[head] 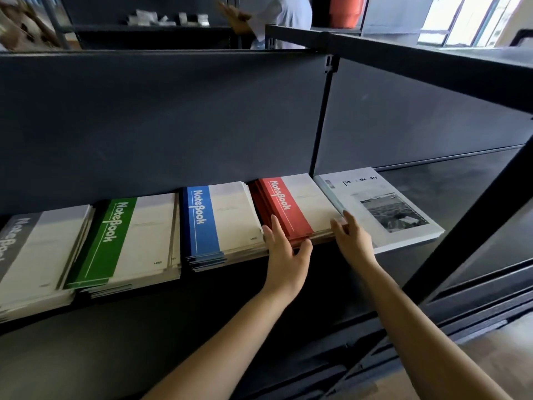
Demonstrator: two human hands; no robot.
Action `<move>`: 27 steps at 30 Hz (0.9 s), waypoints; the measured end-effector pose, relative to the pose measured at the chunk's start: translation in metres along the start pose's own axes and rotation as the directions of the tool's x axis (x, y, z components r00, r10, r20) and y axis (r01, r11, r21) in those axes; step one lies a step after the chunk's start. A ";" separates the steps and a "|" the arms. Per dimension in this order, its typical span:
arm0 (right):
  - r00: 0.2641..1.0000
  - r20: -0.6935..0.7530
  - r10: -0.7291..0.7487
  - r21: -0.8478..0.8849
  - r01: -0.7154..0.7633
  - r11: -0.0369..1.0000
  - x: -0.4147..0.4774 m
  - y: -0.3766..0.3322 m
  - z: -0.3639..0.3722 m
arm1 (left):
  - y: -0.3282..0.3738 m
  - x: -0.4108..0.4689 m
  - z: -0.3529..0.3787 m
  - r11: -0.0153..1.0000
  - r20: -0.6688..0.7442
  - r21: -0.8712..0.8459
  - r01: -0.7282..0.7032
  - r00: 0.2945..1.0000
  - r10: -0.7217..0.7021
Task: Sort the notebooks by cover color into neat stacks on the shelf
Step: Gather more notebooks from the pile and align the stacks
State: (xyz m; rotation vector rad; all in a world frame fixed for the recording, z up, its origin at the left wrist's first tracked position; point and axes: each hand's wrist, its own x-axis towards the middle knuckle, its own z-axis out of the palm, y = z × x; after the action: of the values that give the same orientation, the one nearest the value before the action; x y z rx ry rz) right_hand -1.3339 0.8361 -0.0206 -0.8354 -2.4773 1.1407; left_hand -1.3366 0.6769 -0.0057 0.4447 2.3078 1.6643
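Two hands bracket the red notebook stack (pixel 291 209) on a dark shelf (pixel 432 180).
Head view: left hand (pixel 285 249) and right hand (pixel 353 241) press its sides with straight fingers, gripping nothing; the blue stack (pixel 202 220) lies alongside.

Five notebook stacks lie flat in a row along the dark shelf (pixel 438 180). From left to right:
- grey stack (pixel 26 255), partly cut off at the frame edge
- green stack (pixel 121 243), edges slightly fanned
- blue stack (pixel 213 220)
- red stack (pixel 291 206)
- white stack (pixel 380 209), with a photo cover, just beside the red stack and overhanging the shelf's front edge

The four coloured covers read "NoteBook".
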 end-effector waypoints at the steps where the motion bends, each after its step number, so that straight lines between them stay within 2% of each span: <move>1: 1.000 0.008 0.013 0.009 -0.013 1.000 0.000 -0.001 -0.001 | 0.002 0.004 0.004 1.000 -0.021 -0.006 0.012 1.000 -0.012; 6: 1.000 0.016 -0.012 -0.021 0.012 1.000 0.000 -0.002 0.002 | 0.015 0.021 0.013 0.992 -0.078 -0.082 0.095 0.992 -0.101; 9: 1.000 0.014 0.000 0.003 0.000 1.000 0.002 -0.001 0.001 | 0.012 0.023 0.017 0.981 -0.151 -0.164 0.107 0.980 -0.132; 13: 0.999 -0.025 0.036 0.043 -0.035 0.998 0.006 0.001 -0.003 | 0.002 0.027 0.012 0.959 -0.169 -0.242 0.147 0.967 -0.191; 16: 0.996 -0.074 0.056 0.077 -0.050 0.996 0.005 0.004 -0.002 | -0.003 0.028 0.009 0.947 -0.114 -0.278 0.163 0.973 -0.201; 19: 0.995 -0.093 0.039 0.062 -0.033 0.998 0.002 0.004 -0.001 | -0.003 0.025 0.012 0.960 -0.006 -0.229 0.160 0.986 -0.166; 27: 1.000 -0.015 -0.003 0.000 0.003 1.000 0.004 0.002 0.000 | 0.002 0.028 0.009 0.966 0.090 -0.198 0.169 0.984 -0.154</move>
State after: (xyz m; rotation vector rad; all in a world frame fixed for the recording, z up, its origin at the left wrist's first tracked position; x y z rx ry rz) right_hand -1.3363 0.8391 -0.0218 -0.8368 -2.4654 1.1289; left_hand -1.3585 0.6960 -0.0072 0.2617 2.0344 1.7500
